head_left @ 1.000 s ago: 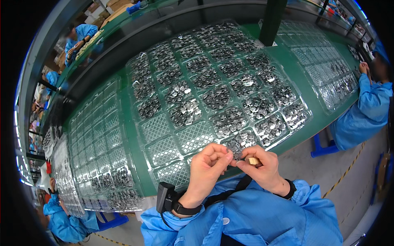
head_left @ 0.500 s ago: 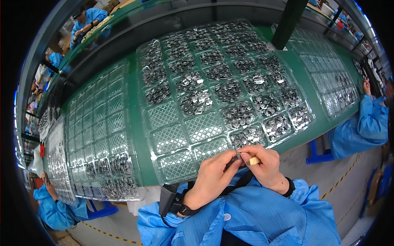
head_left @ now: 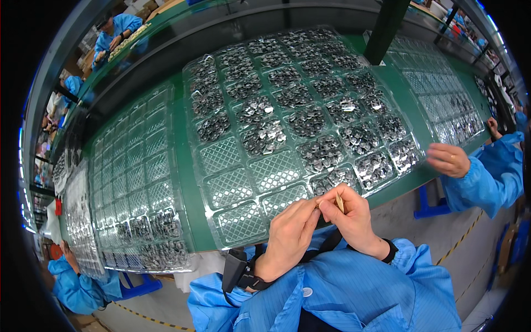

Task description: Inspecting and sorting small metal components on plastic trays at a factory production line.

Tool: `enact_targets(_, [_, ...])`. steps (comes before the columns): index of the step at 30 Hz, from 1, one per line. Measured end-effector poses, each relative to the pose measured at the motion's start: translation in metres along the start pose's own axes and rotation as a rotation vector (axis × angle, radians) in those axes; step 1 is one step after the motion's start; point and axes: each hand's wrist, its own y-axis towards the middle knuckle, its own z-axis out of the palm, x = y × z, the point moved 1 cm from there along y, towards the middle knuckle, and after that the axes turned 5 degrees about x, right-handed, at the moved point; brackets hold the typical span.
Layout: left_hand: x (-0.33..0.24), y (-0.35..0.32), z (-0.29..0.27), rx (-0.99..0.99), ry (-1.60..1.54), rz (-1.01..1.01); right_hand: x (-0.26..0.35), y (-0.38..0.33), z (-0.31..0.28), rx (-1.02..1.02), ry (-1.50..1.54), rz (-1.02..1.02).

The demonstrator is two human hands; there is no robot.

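My left hand [head_left: 292, 231] and my right hand [head_left: 354, 220] meet at the near edge of a clear plastic compartment tray [head_left: 240, 223]. The left thumb and fingers are pinched together; whatever lies between them is hidden. A slim, pale yellow piece [head_left: 339, 202] pokes up from the curled fingers of the right hand, its kind unclear. Just beyond the hands are small dark, shiny metal parts [head_left: 321, 155], heaped in many of the tray's compartments. Several compartments at the near left hold none.
Another compartment tray [head_left: 133, 166] lies to the left, and one more [head_left: 442, 94] to the right. A green post [head_left: 384, 36] rises behind the middle tray. A co-worker's hand [head_left: 449, 160] reaches in at the right, near the tray corner.
My right hand has turned, so the yellow piece now points upward and looks narrower. Both hands stay close together. The right-hand co-worker's hand has come in toward the middle tray.
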Motion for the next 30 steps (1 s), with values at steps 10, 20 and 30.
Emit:
enact_targets(10, [-0.005, -0.001, 0.002, 0.004, 0.025, 0.003, -0.004, -0.004, -0.001, 0.028, 0.041, 0.037])
enact_targets(20, [-0.001, -0.001, 0.005, -0.011, -0.027, -0.18, 0.002, -0.003, 0.0, 0.018, 0.044, -0.055])
enact_targets(30, [-0.018, 0.0, 0.002, -0.037, 0.204, -0.14, -0.005, -0.001, -0.003, 0.003, 0.029, -0.087])
